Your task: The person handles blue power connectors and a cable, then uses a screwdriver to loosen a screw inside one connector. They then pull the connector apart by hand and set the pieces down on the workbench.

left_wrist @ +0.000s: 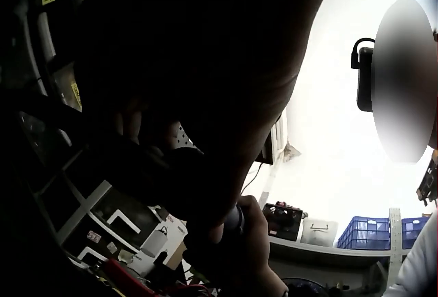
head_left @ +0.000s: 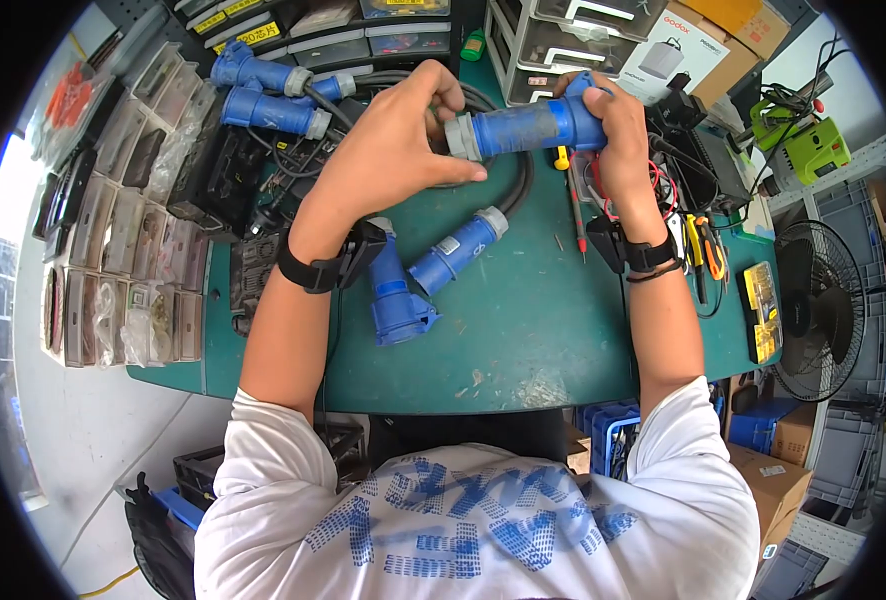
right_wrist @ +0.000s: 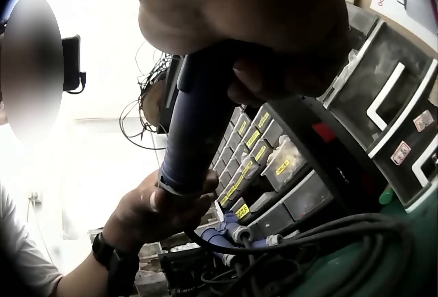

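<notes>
Blue connector (head_left: pixel 523 127) aloft, held at both ends!

And we have it up above the green bench (head_left: pixel 548 310), lying nearly crosswise between the person's two hands. Right hand (head_left: pixel 623 135) has a real grasp on it, wrapped round the far end of the blue body, thumb over the top. Over on the other side, the left hand (head_left: pixel 388 140) is at the gray collar (head_left: pixel 460 137); from the right wrist view its fingers look curled round that end. How tightly they squeeze, I can't tell: the left wrist view is too dark.

My call on the step: a two-handed hold at the collar, with the right hand as anchor. As I judge it, any work on that ring calls for the right to keep the body from rolling, while the left thumb and fingers seat squarely on the collar. A slack left hold could simply slide round it.

Down below, two more lie near each other on the bench: a capped blue connector (head_left: pixel 400 300) and a slimmer blue plug (head_left: pixel 458 248), with black cable (head_left: pixel 516 195) curving away behind the plug. Neither hand touches those two.
</notes>
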`<control>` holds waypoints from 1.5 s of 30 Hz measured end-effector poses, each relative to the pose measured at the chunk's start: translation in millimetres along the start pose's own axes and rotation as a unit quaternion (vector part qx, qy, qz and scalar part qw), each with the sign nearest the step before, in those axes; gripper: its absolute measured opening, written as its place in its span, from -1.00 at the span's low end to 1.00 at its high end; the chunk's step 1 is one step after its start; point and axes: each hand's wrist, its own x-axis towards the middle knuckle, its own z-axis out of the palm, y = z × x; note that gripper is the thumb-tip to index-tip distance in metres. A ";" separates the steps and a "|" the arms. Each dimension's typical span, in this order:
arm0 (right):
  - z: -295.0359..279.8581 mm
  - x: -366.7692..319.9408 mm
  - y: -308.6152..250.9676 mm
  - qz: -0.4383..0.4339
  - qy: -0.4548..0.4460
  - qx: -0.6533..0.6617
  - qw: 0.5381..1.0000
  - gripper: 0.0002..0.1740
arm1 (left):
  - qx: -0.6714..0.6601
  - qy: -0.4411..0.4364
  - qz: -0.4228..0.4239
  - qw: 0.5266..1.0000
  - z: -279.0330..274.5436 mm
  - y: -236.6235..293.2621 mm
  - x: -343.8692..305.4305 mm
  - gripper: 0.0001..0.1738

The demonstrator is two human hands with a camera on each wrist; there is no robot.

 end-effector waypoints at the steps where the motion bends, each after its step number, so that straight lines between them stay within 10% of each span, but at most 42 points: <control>1: -1.3 -0.5 0.3 0.000 -0.001 0.000 1.000 -0.38 | -0.026 -0.042 -0.060 0.997 -6.5 0.9 1.1 -0.29; 3: -3.6 -4.2 -8.2 0.055 -0.004 -0.004 0.998 -0.39 | -0.078 -0.126 -0.180 0.972 -18.2 5.2 2.6 -0.29; 12: -1.7 -2.3 7.2 0.078 0.011 0.045 0.996 -0.42 | -0.074 -0.120 -0.124 0.982 6.5 -27.4 3.0 -0.33; 16: 0.2 -2.9 7.8 0.108 0.064 0.031 0.992 -0.44 | 0.029 0.100 0.063 0.993 24.6 -17.7 0.3 -0.37; 23: 1.4 -2.9 12.9 0.110 0.046 0.028 0.992 -0.45 | 0.047 -0.193 -0.145 0.969 -2.5 -8.0 6.1 -0.32; 28: -0.7 -5.3 20.2 0.084 0.000 -0.005 0.996 -0.43 | -0.026 -0.215 -0.152 0.964 4.9 -27.0 0.3 -0.31; 31: 4.5 -17.3 31.1 0.104 -0.017 0.022 0.994 -0.41 | 0.115 0.045 0.040 0.992 18.9 -14.8 -20.0 -0.33; 35: 9.6 -31.3 33.4 0.060 -0.044 0.002 0.997 -0.37 | 0.174 -0.092 0.030 0.980 8.8 -17.5 -37.5 -0.25; 45: -1.1 -45.4 22.2 0.011 -0.093 -0.059 0.994 -0.25 | 0.137 -0.124 0.011 0.983 -1.3 -9.8 -42.9 -0.34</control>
